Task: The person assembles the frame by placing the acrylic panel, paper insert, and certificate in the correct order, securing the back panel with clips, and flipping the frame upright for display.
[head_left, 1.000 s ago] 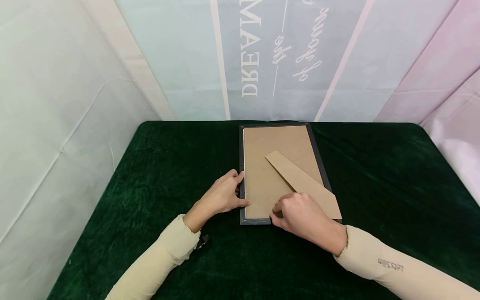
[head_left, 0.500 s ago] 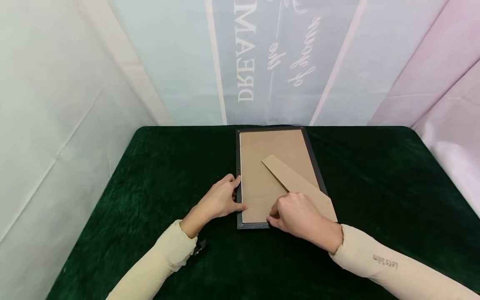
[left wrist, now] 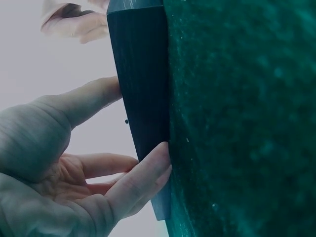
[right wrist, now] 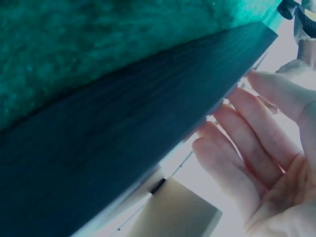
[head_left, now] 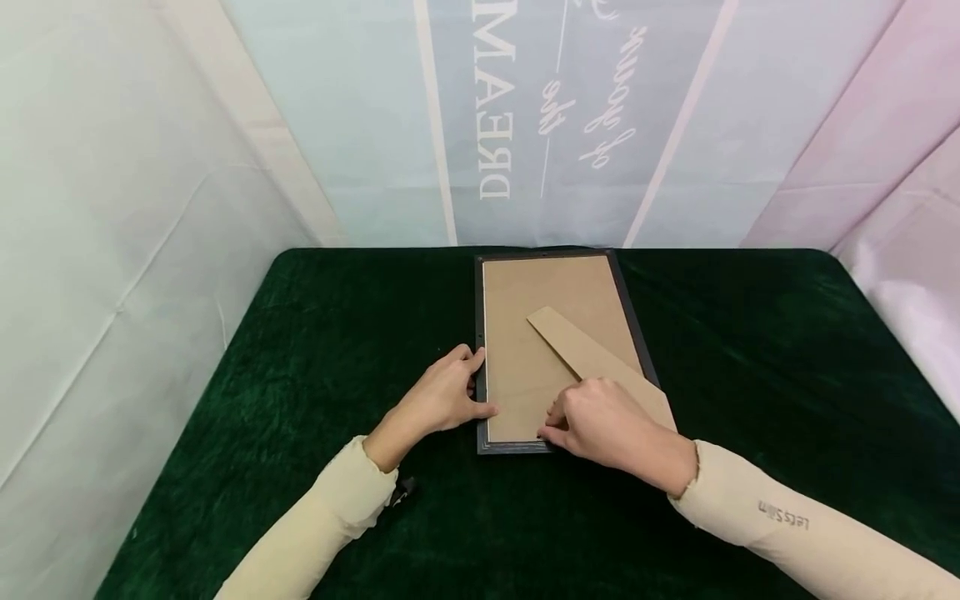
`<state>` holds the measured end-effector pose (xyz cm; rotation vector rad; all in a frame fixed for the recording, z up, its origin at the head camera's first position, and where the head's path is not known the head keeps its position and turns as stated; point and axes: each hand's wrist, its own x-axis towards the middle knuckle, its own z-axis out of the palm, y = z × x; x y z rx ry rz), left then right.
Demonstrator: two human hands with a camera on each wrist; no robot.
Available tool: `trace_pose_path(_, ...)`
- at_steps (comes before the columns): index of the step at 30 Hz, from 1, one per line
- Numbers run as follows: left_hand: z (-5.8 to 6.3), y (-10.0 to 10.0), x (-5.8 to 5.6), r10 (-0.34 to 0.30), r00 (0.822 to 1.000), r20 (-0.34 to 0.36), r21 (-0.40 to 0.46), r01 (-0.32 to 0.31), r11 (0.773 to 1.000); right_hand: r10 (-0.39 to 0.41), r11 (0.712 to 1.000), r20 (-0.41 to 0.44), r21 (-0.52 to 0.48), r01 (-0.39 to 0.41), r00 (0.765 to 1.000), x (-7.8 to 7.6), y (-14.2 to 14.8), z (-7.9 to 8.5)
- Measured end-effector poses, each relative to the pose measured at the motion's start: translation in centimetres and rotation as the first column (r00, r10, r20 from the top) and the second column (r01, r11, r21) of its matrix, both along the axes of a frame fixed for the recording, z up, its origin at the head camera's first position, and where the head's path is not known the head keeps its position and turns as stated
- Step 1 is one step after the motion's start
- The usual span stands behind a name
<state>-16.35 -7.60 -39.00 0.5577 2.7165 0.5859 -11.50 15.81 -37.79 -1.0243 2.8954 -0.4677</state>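
A dark picture frame [head_left: 513,448] lies face down, its brown backing board [head_left: 555,279] upward. A tapered easel leg [head_left: 600,357] slants across the board, overlapping the right rim. My left hand [head_left: 442,390] grips the frame's left side, thumb over the top and fingers against the outer side [left wrist: 140,74]. At the near rim is my right hand [head_left: 607,421], its fingers bent and thumb low by the edge. In the right wrist view the fingertips [right wrist: 202,143] sit at the rim, partly hidden behind it; I cannot tell whether they pinch anything.
Dark green cloth [head_left: 360,333] covers the table around the frame. A printed backdrop [head_left: 375,125] hangs behind the far edge, and pale drapes [head_left: 112,208] stand at the sides. A small black item [head_left: 403,490] shows by the left cuff.
The whole head view shifts slightly. My right hand has come up a little off the near rim, baring more of that edge. The left hand keeps its hold.
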Motion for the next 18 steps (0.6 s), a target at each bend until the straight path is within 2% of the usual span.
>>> trace_pose_path(6,0.1,0.0,-0.1,0.004,1.000,0.004,0.009,-0.004,1.000,0.001,1.000,0.020,-0.014,0.000,1.000,0.1,0.4,0.1)
trace_pose_path(10,0.1,0.0,-0.1,0.003,1.000,0.006,0.010,-0.004,1.000,0.009,1.000,0.026,-0.010,-0.008,1.000,0.5,0.5,0.2)
trace_pose_path(15,0.0,0.1,-0.1,0.006,1.000,0.013,0.008,-0.006,1.000,0.042,0.999,-0.009,0.011,-0.042,0.999,1.2,0.5,0.0)
trace_pose_path(18,-0.1,0.0,0.0,0.008,1.000,0.010,0.009,-0.008,1.000,0.028,1.000,0.011,0.003,-0.028,1.000,1.5,0.3,-0.2)
